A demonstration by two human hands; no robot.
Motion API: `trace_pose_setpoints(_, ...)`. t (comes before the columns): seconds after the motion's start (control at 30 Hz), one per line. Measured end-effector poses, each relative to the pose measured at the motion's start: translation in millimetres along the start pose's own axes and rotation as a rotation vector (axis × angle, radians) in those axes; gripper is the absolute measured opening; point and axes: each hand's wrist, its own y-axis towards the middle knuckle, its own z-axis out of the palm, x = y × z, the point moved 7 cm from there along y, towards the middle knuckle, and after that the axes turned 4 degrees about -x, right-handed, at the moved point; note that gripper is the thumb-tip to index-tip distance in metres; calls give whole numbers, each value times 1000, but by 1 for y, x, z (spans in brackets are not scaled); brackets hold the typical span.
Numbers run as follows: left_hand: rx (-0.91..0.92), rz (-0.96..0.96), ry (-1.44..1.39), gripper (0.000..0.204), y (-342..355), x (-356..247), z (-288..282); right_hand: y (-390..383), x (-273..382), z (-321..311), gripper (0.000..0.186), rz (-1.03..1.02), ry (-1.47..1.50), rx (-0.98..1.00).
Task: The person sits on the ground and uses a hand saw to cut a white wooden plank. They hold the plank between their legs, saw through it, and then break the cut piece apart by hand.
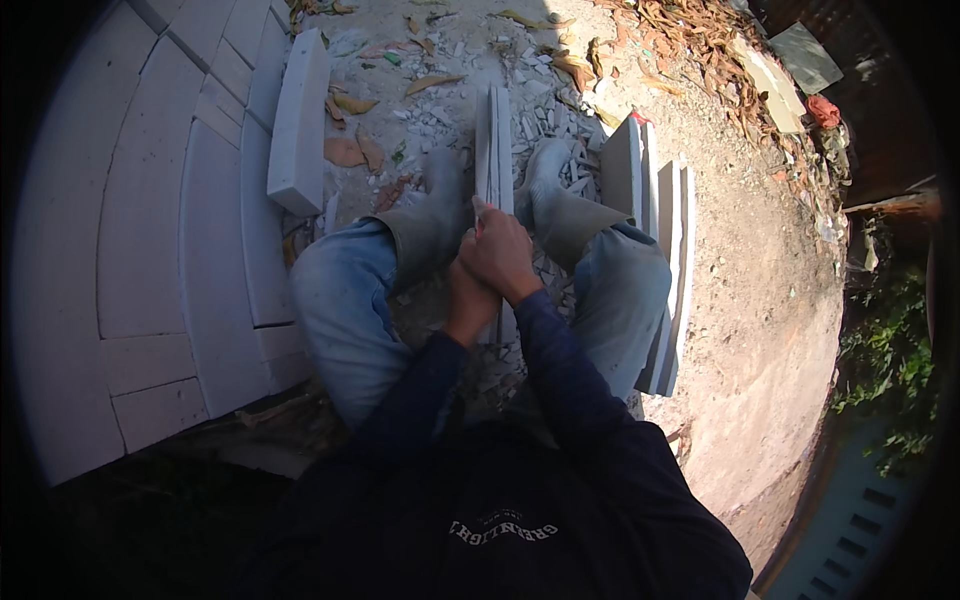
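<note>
A thin white stone slab [493,140] stands on edge between my two grey boots, running away from me over rubble. My right hand [503,255] is closed over the slab's near top edge, and a thin reddish tip shows at its fingers; I cannot tell what that is. Directly below and touching it, my left hand [468,303] is clenched against the slab's near end. Both forearms wear dark blue sleeves. My knees in blue jeans flank the hands. The slab's lower near part is hidden behind the hands.
Curved white stone blocks [150,220] form a paved arc on the left, with one loose block [298,120] lying on it. Several slabs [660,210] stand on edge by my right leg. Stone chips and dry leaves [560,60] litter the sandy ground ahead. Plants [890,360] grow at right.
</note>
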Motion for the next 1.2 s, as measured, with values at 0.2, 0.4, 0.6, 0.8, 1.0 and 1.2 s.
trace_pose_setpoints(0.2, 254, -16, 279, 35, 10, 1, 4, 6, -48, 17, 53, -24, 442, -161)
trace_pose_setpoints(0.4, 354, -142, 417, 42, 20, -11, -17, -1, -34, 15, 51, 43, 651, -263)
trace_pose_setpoints(0.6, 342, -35, 279, 39, 23, 1, -13, 1, -30, 17, 51, 33, 546, -292)
trace_pose_setpoints(0.8, 480, -36, 396, 38, 32, -19, -14, 3, -35, 12, 52, 142, 782, -305)
trace_pose_setpoints(1.0, 167, -96, 42, 38, -3, 12, 2, -5, -4, 2, 53, 39, 81, -72)
trace_pose_setpoints(1.2, 101, -86, -99, 41, -50, -29, -3, -52, 10, -40, 51, -69, 159, -176)
